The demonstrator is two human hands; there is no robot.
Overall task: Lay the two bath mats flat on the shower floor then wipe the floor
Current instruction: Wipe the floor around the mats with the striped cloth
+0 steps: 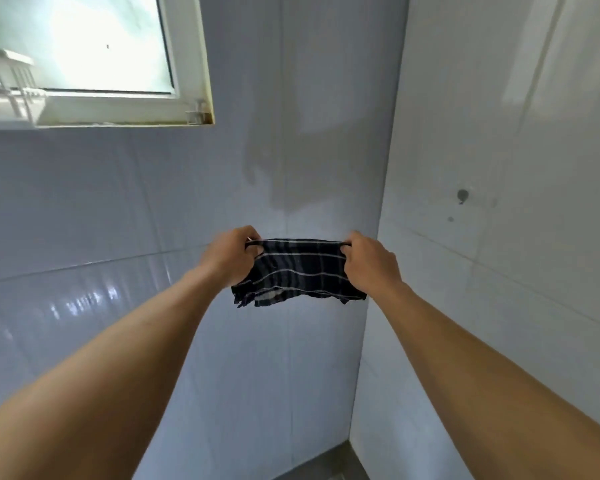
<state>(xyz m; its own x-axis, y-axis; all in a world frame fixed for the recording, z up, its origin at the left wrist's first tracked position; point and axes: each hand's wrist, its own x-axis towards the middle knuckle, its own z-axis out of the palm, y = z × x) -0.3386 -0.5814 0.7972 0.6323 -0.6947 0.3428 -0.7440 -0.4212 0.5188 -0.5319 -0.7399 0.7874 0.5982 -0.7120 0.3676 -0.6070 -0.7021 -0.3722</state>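
A dark navy checked cloth (298, 271) with thin white lines hangs stretched between both hands, in front of the tiled corner. My left hand (227, 258) pinches its upper left corner and my right hand (369, 261) pinches its upper right corner. The cloth's lower edge droops free and looks folded double. Both arms reach forward at about chest height. No bath mat is in view. Only a small dark strip of the shower floor (329, 465) shows at the bottom, below the corner.
White glossy wall tiles fill the view, meeting in a corner (378, 271) just right of the cloth. A window (84, 46) with a white frame sits at the upper left, with a white rack (11, 81) on its sill. A small hook (462, 195) is on the right wall.
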